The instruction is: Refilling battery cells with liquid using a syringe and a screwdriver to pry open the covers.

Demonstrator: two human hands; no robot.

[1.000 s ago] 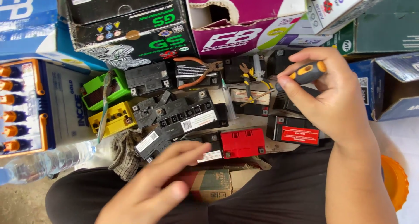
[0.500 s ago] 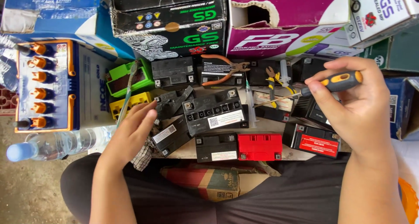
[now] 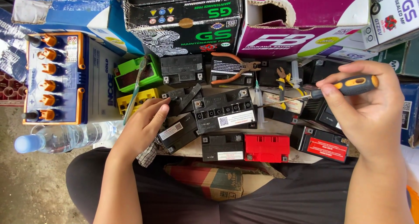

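**Steady the battery first, then bring in the screwdriver**

Right hand (image 3: 371,115) up at the right, fingers (image 3: 331,97) clenched round a screwdriver (image 3: 349,86) with a black and orange handle. Thin metal tip pointing left, hanging over the small batteries, not touching any of them.

Left hand (image 3: 142,128) down low at the left, fingers loose and spread, holding nothing. Fingertips resting on a tilted black battery (image 3: 176,132) near the front edge of the bench (image 3: 270,127). Just to its right, a bigger black battery (image 3: 224,109) with a white label. In front, a red battery (image 3: 266,146) and one more black one.

Probably best done like this:

- Press the tilted battery flat with the left hand before any poking — wobbly things slip.
- Keep the left fingertips on the sides, away from the metal posts on top.
- Bring the screwdriver tip down slowly, and mind the clear syringe (image 3: 258,104) and the yellow cutters (image 3: 286,82) lying under it.
- Never let the metal tip touch two posts at once — a spark could jump.
- Leave the orange pliers (image 3: 233,69) alone, well back by the boxes.
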